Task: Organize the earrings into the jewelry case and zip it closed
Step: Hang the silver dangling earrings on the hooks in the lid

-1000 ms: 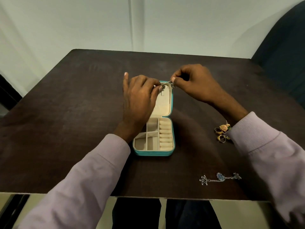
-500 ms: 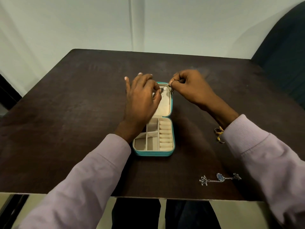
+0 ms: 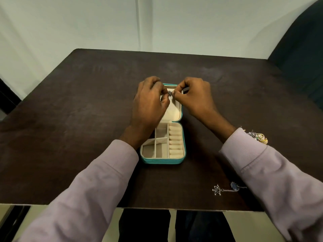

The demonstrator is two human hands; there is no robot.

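— Where are the hands?

— Both up over the far half of the case (image 3: 163,160), over its open lid. The left hand (image 3: 148,105) comes in from the case's left, knuckles up, fingers curled, thumb and forefinger pinched together. The right hand (image 3: 195,96) comes from the case's right, also curled into a pinch.

— Do they touch?

— The fingertips nearly meet; each nips the same small earring (image 3: 169,93).

— And the arms?

— Both forearms, in pale lilac sleeves, angle inward toward the case.
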